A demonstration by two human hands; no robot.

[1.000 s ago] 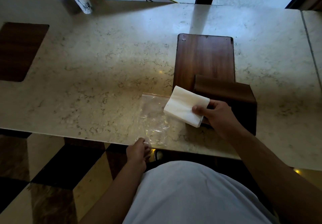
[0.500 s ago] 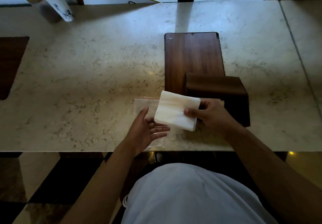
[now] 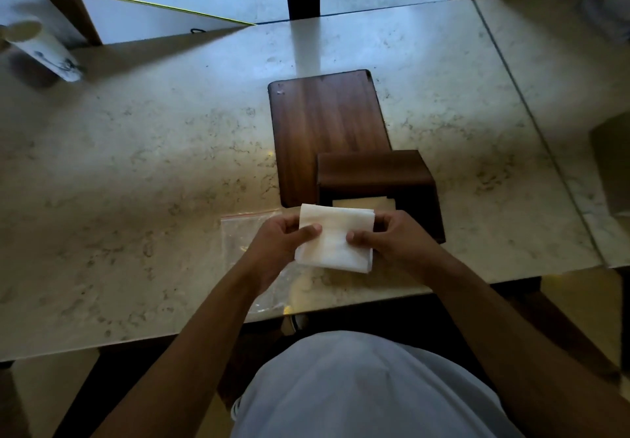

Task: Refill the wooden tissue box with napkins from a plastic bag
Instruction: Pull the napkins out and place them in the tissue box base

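A white stack of napkins [image 3: 335, 241] is held over the marble table's near edge. My left hand [image 3: 283, 243] grips its left side and my right hand [image 3: 388, 241] grips its right side, thumbs on top. Just beyond stands the dark wooden tissue box [image 3: 375, 173], its open side facing me, with pale napkins [image 3: 363, 203] lying inside. The box's flat wooden lid [image 3: 324, 123] lies on the table behind and left of it. A clear plastic bag [image 3: 245, 233] with a red zip strip lies flat under my left hand.
The marble table [image 3: 136, 171] stretches wide to the left. A white paper cup [image 3: 41, 50] lies tipped at the far left. A white board [image 3: 146, 18] leans at the back edge. A second slab's seam [image 3: 531, 123] runs at the right.
My left hand rose from the table's edge and the bag to grasp the napkin stack's left side. The stack now sits squarely between both hands, in front of the box opening.
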